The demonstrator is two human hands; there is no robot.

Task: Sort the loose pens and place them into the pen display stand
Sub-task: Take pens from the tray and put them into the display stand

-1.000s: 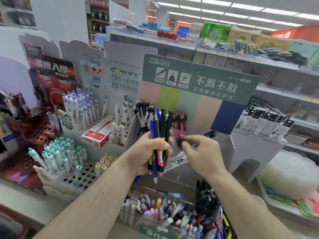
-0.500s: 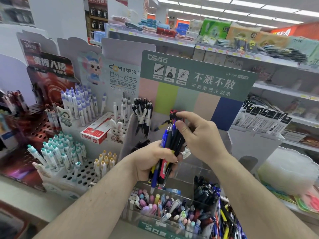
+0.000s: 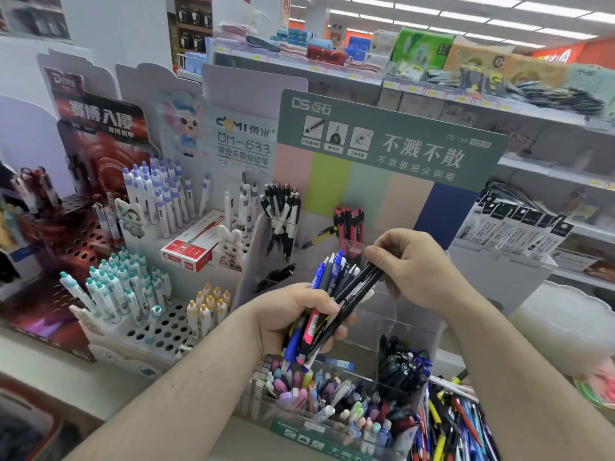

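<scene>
Midway through the sort: red pens (image 3: 349, 224) are already seated in the far slot of the clear pen display stand (image 3: 392, 331), while a mixed bundle of blue, black and pink pens (image 3: 327, 304) is gripped by the left hand (image 3: 293, 319). One black pen (image 3: 364, 282) is pinched by the right hand (image 3: 414, 266), fingers pressed together.

Left hand (image 3: 293, 322) gripping a mixed bundle of pens (image 3: 327, 294), blue, black and pink, tips slanting down; right hand (image 3: 416, 264) pinching a black pen (image 3: 357, 287) at the bundle's upper end. Behind, green-headed pen display stand (image 3: 382, 141) holding red pens (image 3: 349, 224) and black-and-white pens (image 3: 283, 221); loose pens (image 3: 452, 424) heaped below right
</scene>
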